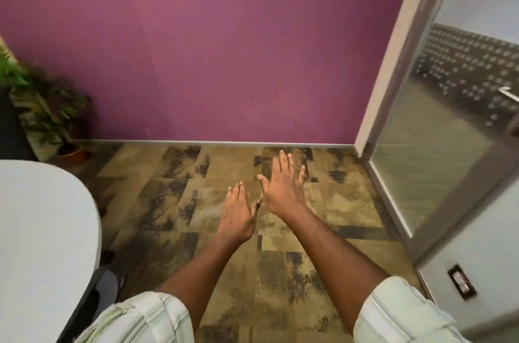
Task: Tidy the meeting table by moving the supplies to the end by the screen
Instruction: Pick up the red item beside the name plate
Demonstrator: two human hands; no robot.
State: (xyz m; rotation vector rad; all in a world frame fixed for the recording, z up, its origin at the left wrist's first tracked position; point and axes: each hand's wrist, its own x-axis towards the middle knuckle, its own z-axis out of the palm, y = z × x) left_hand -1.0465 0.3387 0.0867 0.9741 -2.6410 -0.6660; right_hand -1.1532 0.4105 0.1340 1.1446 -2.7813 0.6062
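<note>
My left hand (238, 215) and my right hand (283, 185) are stretched out in front of me over the patterned carpet, palms down, fingers extended. Neither holds anything. The thumbs nearly touch. The rounded white end of the meeting table (42, 236) fills the lower left; its visible part is bare. No supplies and no screen are in view.
A purple wall (224, 47) stands ahead. A potted plant (53, 115) sits in the left corner by a dark chair edge (11, 129). A glass door with a metal frame (438, 123) is at the right. A wall socket (462, 282) is low on the right.
</note>
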